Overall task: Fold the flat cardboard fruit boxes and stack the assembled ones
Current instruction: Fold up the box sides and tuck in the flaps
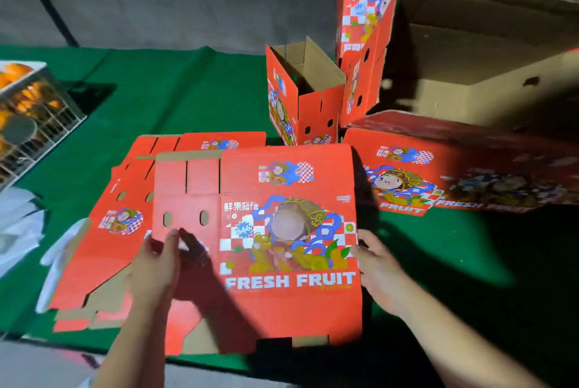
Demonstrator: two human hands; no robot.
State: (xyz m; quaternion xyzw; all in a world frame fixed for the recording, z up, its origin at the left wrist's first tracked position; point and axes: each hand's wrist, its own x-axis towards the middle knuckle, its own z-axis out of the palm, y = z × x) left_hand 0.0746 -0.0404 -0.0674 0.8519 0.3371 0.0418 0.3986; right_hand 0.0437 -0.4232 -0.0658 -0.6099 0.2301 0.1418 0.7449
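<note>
A flat red fruit box printed "FRESH FRUIT" lies in front of me on the green table. My left hand touches its left panel with straight fingers. My right hand grips the box's right edge, fingers curled under it. Beneath it lies a pile of more flat red boxes. One assembled red box stands open-topped behind. Further assembled boxes stand stacked at the back right. Another red box lies on its side at the right.
A large brown cardboard carton lies open at the back right. A wire basket of oranges sits at the left edge. White plastic bags lie at the near left. The table's front edge runs just below the flat box.
</note>
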